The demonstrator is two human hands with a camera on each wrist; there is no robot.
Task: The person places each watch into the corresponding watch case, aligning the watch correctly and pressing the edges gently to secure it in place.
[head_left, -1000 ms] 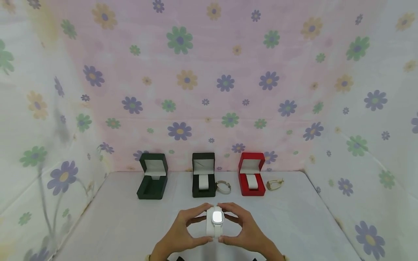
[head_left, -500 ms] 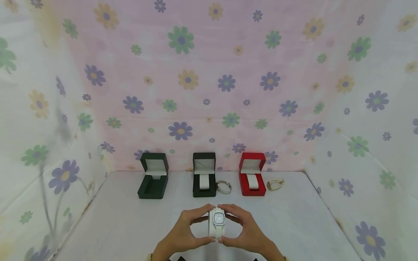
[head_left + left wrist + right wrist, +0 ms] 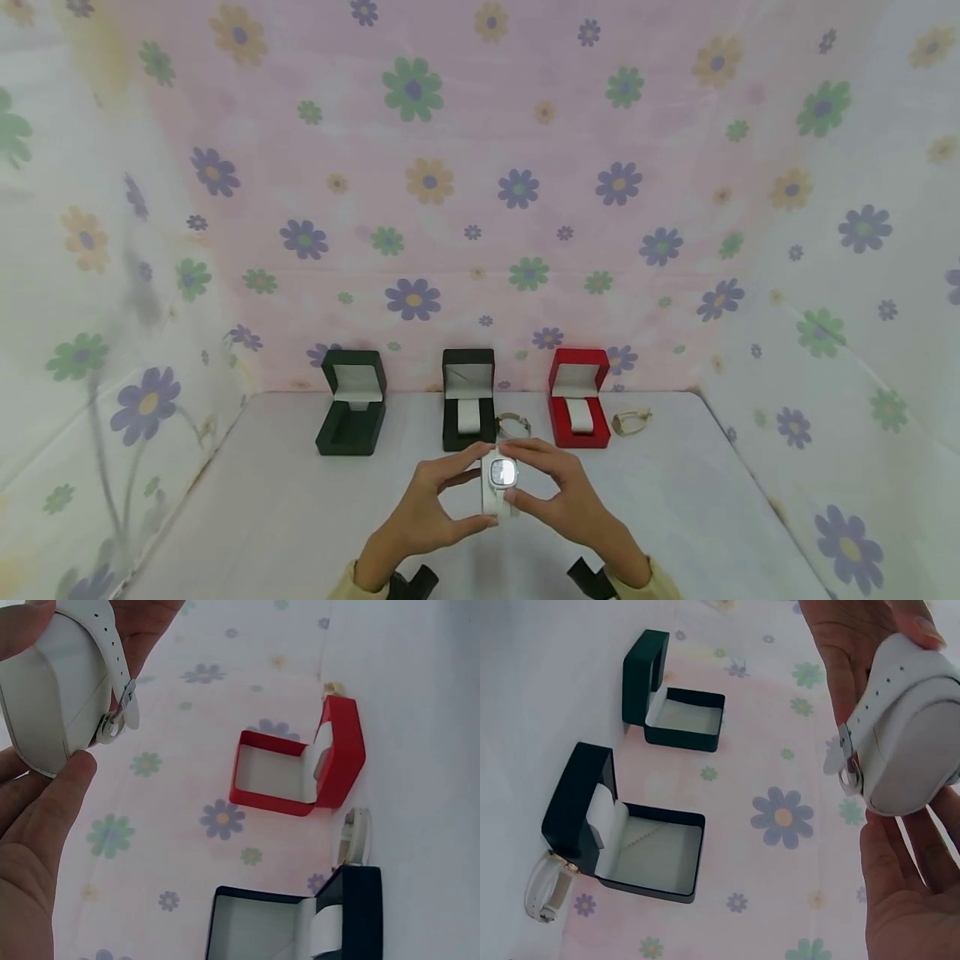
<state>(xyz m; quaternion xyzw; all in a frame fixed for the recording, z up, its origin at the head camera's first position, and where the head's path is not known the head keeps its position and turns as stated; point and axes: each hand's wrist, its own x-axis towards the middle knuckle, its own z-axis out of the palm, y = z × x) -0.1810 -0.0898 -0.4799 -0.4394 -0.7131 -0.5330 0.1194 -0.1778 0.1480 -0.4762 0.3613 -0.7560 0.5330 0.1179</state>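
A white wristwatch [image 3: 503, 473] lies on a white watch cushion [image 3: 486, 502], off to the cushion's right side. My left hand [image 3: 438, 504] holds the cushion's left side, fingertips at the far end and thumb at the near end. My right hand [image 3: 570, 500] grips the watch, its thumb on the strap just below the face and its fingers at the far end. In the left wrist view the strap [image 3: 105, 637] curves along the cushion, its tip at the metal buckle [image 3: 112, 724]. The right wrist view shows the cushion's rounded end [image 3: 915, 761].
Behind the hands stand three opened boxes: a green box [image 3: 350, 429] without a cushion, a black-green box [image 3: 450, 429] and a red box [image 3: 558, 429], both with white cushions. A pale-strapped watch [image 3: 513, 425] and a gold watch [image 3: 632, 422] lie beside them on the white table [image 3: 255, 500].
Both hands and the watch on its cushion have moved forward, towards the boxes. My right thumb has shifted from the cushion's near end up to the strap below the watch face.
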